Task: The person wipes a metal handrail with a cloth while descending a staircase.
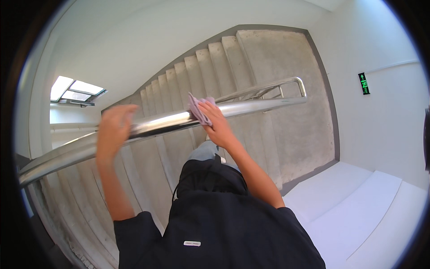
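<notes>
A polished metal stair handrail [248,107] runs across the view, from the lower left to a rounded end at the right. My right hand [215,121] presses a folded pinkish-purple cloth [200,109] onto the top of the rail near the middle. To its left, my left hand [116,126] is at the rail, blurred, with its fingers bent towards the right. Whether it touches the metal or hangs just above it, I cannot tell, and no object shows in it.
Concrete stairs [183,79] lie beyond the rail, and more steps [151,161] lie beneath me. They meet a concrete landing [285,57] at the right. White walls surround the stairwell, with a window [77,90] at left and a green exit sign [363,83] at right.
</notes>
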Available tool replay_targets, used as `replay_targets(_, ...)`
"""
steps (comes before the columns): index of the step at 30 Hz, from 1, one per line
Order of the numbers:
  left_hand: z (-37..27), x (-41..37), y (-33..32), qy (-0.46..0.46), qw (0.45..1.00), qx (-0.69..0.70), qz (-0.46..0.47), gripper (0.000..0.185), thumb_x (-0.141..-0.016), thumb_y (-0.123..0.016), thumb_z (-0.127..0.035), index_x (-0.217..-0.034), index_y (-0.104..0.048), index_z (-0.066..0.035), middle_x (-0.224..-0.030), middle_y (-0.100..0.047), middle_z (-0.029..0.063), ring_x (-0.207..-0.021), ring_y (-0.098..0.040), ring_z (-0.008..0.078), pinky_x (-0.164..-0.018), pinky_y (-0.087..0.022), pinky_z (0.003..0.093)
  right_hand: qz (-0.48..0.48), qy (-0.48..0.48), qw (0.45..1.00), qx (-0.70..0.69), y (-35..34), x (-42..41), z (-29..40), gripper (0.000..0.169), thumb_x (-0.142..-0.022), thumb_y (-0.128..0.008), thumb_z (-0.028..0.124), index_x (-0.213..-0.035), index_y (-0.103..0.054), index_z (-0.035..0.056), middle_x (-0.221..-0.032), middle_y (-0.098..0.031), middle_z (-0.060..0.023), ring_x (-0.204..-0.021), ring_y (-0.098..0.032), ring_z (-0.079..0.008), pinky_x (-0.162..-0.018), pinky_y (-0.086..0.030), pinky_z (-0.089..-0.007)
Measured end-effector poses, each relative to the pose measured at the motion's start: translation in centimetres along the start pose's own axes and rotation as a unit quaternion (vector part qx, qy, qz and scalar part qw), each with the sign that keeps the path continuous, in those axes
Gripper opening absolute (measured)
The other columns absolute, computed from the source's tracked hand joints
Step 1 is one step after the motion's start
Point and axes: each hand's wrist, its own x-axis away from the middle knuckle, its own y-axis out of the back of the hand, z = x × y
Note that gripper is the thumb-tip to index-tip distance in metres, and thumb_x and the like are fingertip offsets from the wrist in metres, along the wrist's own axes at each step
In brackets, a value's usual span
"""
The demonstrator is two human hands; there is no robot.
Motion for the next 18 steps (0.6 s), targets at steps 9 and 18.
replay_targets(9,-6.3,-4.1,-14.9,-0.070,0.984,0.072,0.145,0.030,-0.092,-0.058,-0.016,-0.121,-0.063,-0.009,-0.124,-0.063,0.0134,-0.114,-0.059,0.0342,-0.096,-0.048,0.0429,-0.102,-0.136,0.985,-0.013,4.1,3.0,-11.0,0.055,-0.082,-0.054,-0.006,-0.136,-0.054,0.0054,-0.143,-0.053,-0.0156,-0.141,-0.041,-0.0347,-0.117,-0.029,-0.0440)
replay_targets(18,-10.0,-5.8,-20.8,-0.044,0.988,-0.025,0.146,0.031,-0.095,-0.057,-0.027,-0.121,-0.061,-0.012,-0.102,-0.065,0.0103,-0.099,-0.062,0.0303,-0.078,-0.050,0.0452,-0.078,-0.210,0.974,0.019,5.5,3.3,-9.6,0.063,-0.078,-0.052,-0.013,-0.138,-0.053,0.0068,-0.147,-0.050,-0.0139,-0.145,-0.035,-0.0341,-0.118,-0.030,-0.0410)
